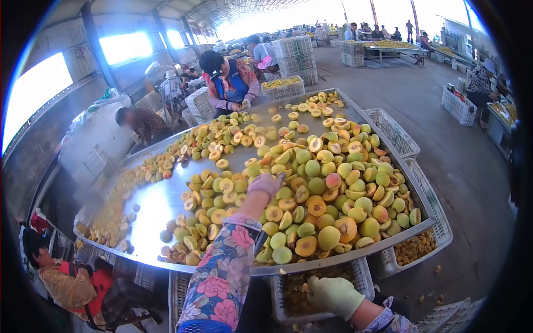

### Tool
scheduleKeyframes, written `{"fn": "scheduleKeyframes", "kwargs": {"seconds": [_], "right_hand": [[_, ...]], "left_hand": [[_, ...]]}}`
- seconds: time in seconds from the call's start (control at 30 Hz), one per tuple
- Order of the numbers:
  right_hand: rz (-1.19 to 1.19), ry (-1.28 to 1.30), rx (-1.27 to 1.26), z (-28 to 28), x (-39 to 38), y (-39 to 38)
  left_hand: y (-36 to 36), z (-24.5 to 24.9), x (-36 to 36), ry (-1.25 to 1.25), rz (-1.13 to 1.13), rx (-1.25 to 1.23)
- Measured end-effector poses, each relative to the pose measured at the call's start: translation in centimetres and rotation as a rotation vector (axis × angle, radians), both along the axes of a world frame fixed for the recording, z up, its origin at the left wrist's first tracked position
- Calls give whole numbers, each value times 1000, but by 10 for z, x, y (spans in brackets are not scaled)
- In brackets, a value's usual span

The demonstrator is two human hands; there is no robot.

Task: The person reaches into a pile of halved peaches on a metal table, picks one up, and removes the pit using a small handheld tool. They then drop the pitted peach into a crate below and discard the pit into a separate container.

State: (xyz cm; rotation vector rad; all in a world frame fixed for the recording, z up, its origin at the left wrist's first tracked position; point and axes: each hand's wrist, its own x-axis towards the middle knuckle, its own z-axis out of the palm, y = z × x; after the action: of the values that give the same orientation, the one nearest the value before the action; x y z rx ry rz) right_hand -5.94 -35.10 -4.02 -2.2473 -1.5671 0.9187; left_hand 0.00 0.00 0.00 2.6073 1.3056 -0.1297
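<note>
Halved yellow-green peaches (328, 237) with brown centres lie heaped on a large metal table (239, 158). My left hand (265, 185), in a pale lilac glove and floral sleeve, reaches across the table into the heap; its fingers stretch forward among the fruit and hold nothing I can see. My right hand (336, 296), in a pale yellow-green glove, is below the table's near edge, over a white plastic crate (363, 277) of brown scraps. Its fingers are curled closed, and I cannot tell what is in them.
Crates stand along the table's right side, including one with brown scraps (415, 248). A co-worker in a blue vest (236, 83) sits at the far edge; another person (72, 277) sits at lower left. Stacked crates (295, 55) rise behind. The table's raised metal rim (383, 246) runs along the front.
</note>
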Motion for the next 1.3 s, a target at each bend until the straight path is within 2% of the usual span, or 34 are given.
{"fn": "scheduleKeyframes", "kwargs": {"seconds": [0.07,0.1,0.17,0.23,0.3,0.33,0.37,0.43,0.5,0.53,0.57,0.63,0.67,0.7,0.77,0.83,0.87,0.93,0.97,1.0,1.03,1.07,1.1,1.17,1.2,1.23,1.3], "right_hand": [[19,21,-5,5,-7,-12],[9,6,15,1,15,7],[28,10,-56,20,14,3],[15,13,-61,23,15,-1],[-2,13,-100,27,15,0],[3,12,-91,28,15,0],[-10,11,-28,30,16,0],[-18,6,41,27,17,2],[-228,145,463,18,18,6],[-374,351,472,30,16,10],[-525,555,475,47,16,16],[-682,944,544,57,14,30],[-666,1040,626,53,12,36],[-673,1028,618,52,8,39],[-680,1147,628,52,0,45],[-659,1194,616,54,-5,43],[-619,1160,606,57,-5,41],[-566,1107,552,58,-3,40],[-561,1090,540,63,-4,39],[-545,955,491,73,-7,38],[-530,819,442,82,-10,38],[-563,702,473,89,-13,39],[-566,682,465,88,-13,42],[-445,393,609,82,-12,45],[-438,307,571,83,-13,48],[-346,129,642,71,-7,54],[-240,-160,616,69,-4,58]], "left_hand": [[-2,-7,10,-45,125,-80],[20,-10,39,-62,114,-61],[25,-23,47,-2,66,-82],[47,-57,49,-30,36,-52],[70,-88,42,-454,104,-259],[34,-48,23,-499,132,-410],[24,-37,12,-502,134,-401],[2,-26,-19,-815,85,-712],[-30,-12,-52,-914,55,-847],[-42,-9,-69,-925,-56,-908],[-59,-7,-84,-970,-45,-997],[-84,-11,-108,-957,-135,-948],[-101,-8,-121,-989,-87,-1039],[-123,3,-133,-1019,-39,-1130],[-137,-21,-150,-1018,-79,-949],[-156,-8,-168,-1105,-14,-1219],[-159,-1,-173,-1115,-16,-1229],[-159,10,-181,-1016,80,-1789],[-158,-7,-183,-1036,77,-1800],[-156,-37,-183,-1100,-100,-1605],[-159,-42,-183,-1151,-265,-1401],[-158,-44,-179,-1121,-335,-1342],[-157,-48,-177,-1137,-341,-1355],[-158,-58,-168,-1124,-310,-1284],[-151,-63,-162,-984,-648,-561],[-147,-71,-152,-1015,-660,-570],[-137,-103,-124,-981,-806,-707]]}}
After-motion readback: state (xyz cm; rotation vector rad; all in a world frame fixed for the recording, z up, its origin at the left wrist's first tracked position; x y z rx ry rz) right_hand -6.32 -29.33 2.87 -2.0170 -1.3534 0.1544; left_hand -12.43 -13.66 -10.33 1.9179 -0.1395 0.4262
